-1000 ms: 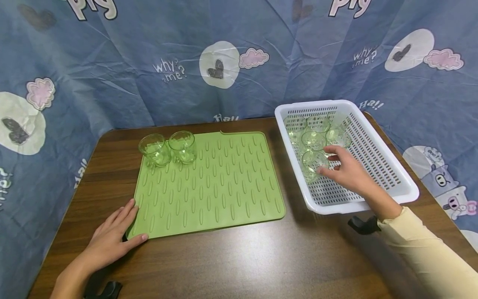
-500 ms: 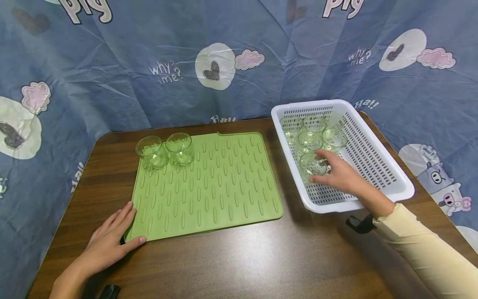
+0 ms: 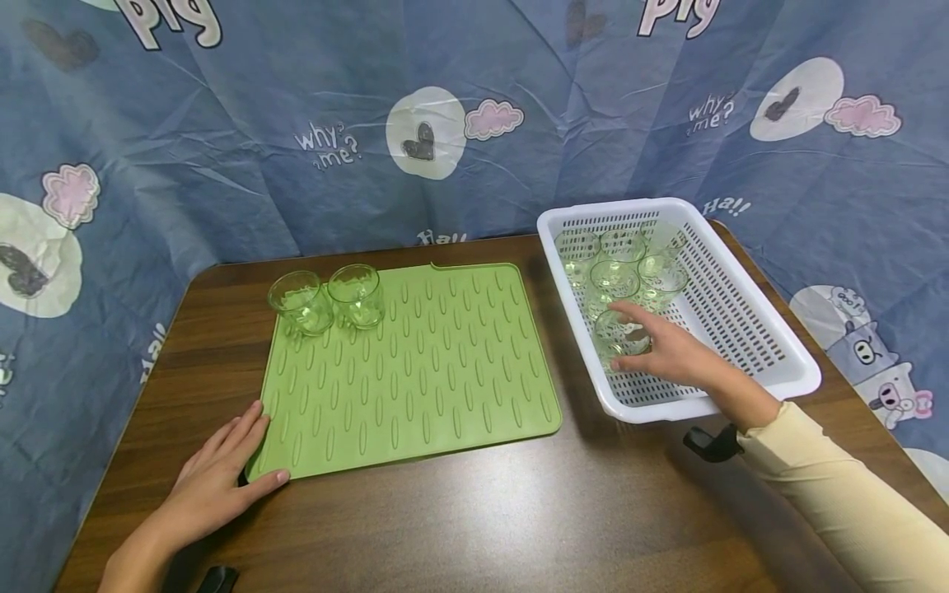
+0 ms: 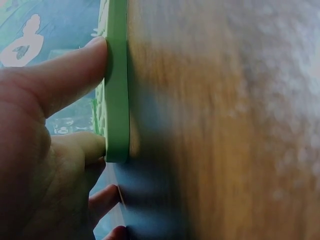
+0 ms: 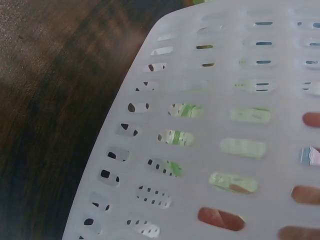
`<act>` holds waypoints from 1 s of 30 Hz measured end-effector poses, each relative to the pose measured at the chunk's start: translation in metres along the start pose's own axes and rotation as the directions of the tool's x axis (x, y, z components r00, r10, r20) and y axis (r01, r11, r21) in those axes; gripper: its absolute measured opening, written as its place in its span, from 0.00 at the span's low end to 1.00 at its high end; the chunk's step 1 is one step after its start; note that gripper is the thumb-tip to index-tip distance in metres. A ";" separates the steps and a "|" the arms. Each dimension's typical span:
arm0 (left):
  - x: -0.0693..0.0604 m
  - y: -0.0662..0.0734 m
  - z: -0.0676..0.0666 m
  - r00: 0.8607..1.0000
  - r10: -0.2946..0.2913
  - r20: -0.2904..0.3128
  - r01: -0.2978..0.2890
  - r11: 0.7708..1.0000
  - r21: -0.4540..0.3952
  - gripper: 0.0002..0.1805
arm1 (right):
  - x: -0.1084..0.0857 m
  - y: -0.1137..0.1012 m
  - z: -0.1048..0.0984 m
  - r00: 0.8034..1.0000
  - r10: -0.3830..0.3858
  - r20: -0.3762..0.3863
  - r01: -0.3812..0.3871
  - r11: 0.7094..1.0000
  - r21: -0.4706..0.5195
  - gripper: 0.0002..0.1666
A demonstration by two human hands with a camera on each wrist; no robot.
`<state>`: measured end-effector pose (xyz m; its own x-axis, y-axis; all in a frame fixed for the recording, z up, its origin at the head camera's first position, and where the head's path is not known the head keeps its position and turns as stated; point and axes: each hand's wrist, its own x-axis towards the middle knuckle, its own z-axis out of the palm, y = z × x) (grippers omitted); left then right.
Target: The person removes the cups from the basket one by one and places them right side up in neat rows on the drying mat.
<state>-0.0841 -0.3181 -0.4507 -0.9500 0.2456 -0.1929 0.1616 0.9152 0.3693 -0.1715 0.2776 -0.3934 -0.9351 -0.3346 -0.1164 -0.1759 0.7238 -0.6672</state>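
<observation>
My right hand [image 3: 673,352] reaches into the white basket [image 3: 771,391], thumb and forefinger curved round the nearest glass cup [image 3: 617,331]. In the right wrist view the basket wall [image 5: 195,115] hides most of this; bits of fingers [image 5: 220,218] and greenish glass show through its slots. My left hand [image 3: 215,482] rests at the near left corner of the green drying mat [image 3: 415,387], fingers straight and thumb apart. The left wrist view has the thumb touching the edge of the mat [image 4: 117,100]. Two clear glass cups [image 3: 302,309] stand side by side at the mat's far left corner.
Several more glass cups [image 3: 614,284] stand in the basket's far left part. The brown wooden table [image 3: 474,527] carries mat and basket. A blue printed cloth [image 3: 296,99] hangs behind it. Black straps [image 3: 712,445] show at the wrists.
The view has shifted slightly. My right thumb and forefinger have gone further round the nearest cup, which now stands a little nearer me, apart from the others. My left hand has stayed put.
</observation>
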 end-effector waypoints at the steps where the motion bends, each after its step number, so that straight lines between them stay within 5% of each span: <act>1: 0.000 0.000 0.000 1.000 0.000 0.001 0.000 1.000 0.001 0.52 | 0.000 0.000 0.000 1.000 0.001 0.000 -0.001 1.000 -0.001 0.54; 8: 0.000 0.000 0.000 1.000 0.000 0.004 0.000 1.000 -0.001 0.52 | 0.002 -0.002 0.001 0.998 0.052 -0.017 -0.052 0.999 -0.005 0.57; 30: 0.001 0.001 -0.002 1.000 -0.003 0.016 0.003 1.000 0.004 0.52 | 0.000 -0.001 0.002 0.999 -0.010 -0.032 0.009 0.999 -0.031 0.54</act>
<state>-0.0851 -0.3175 -0.4483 -0.9460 0.2483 -0.2083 0.1603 0.9171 0.3651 -0.1704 0.2754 -0.3941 -0.9426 -0.3227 -0.0862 -0.1939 0.7388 -0.6454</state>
